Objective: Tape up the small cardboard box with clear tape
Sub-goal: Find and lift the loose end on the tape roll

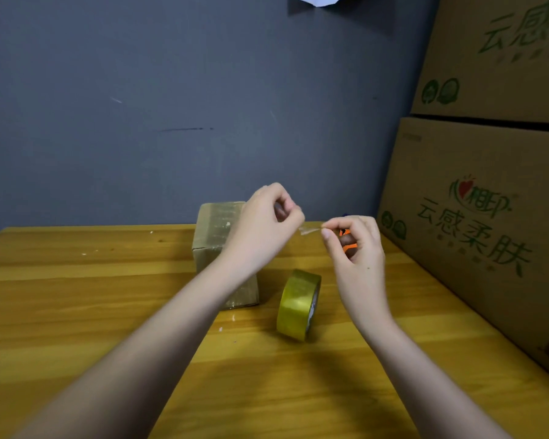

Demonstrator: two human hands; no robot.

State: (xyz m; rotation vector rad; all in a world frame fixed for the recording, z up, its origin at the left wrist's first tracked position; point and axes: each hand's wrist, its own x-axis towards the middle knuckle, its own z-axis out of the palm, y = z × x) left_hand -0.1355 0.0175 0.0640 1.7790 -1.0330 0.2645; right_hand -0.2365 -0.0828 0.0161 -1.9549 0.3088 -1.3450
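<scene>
The small cardboard box point(217, 248) sits on the wooden table point(76, 296) close to the grey wall point(140, 90), its top and near face glossy with tape already laid over them; the left forearm crosses in front of its right side and hides that part. Just beside it to the right, apart from it, the roll of clear tape point(298, 304) stands on edge on the table, yellowish in its layers. Above both, a short scrap of clear tape point(311, 231) is stretched between the two hands — the left hand point(267, 223) pinches one end with thumb and fingertips, the other fingers curled in, and the right hand point(355, 245) pinches the other end the same way. Something orange point(346, 240) shows behind the right hand's fingers, too hidden to tell what it is. Along the right side stand two large printed cartons point(476, 201), one stacked on the other, touching the table's edge.
</scene>
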